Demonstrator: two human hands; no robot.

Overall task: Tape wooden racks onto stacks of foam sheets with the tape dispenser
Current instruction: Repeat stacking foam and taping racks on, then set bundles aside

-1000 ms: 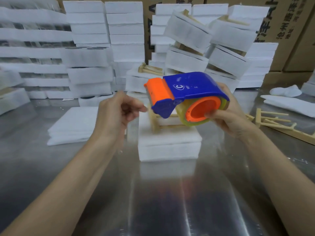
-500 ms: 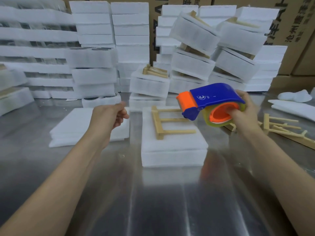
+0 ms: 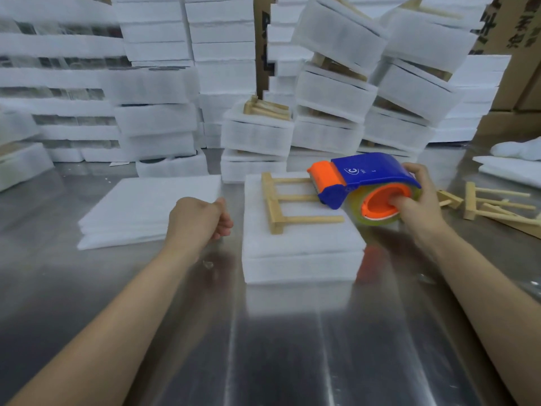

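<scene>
One tape dispenser [image 3: 371,171] hung over the central foam stack [image 3: 301,250] before you. One wooden rack [image 3: 281,200] lay on it, a second rack [image 3: 266,109] behind, one flat foam pile [image 3: 146,206] to its left, and loose racks [image 3: 483,206], too tangled to count, to its right.

Packing bench, back of the room screened by stock.
A metal table [image 3: 292,347] with a brushed, reflective top is recorded across the whole foreground, and pale streaks of overhead light are mirrored in it. Its far side is lined with white packs [image 3: 158,83] piled high in columns, several of them seen tilted right of centre. Brown cartons [image 3: 521,92] bearing dark printed characters are noted behind the packs at the right. Walls and floor are hidden by the stock.
</scene>
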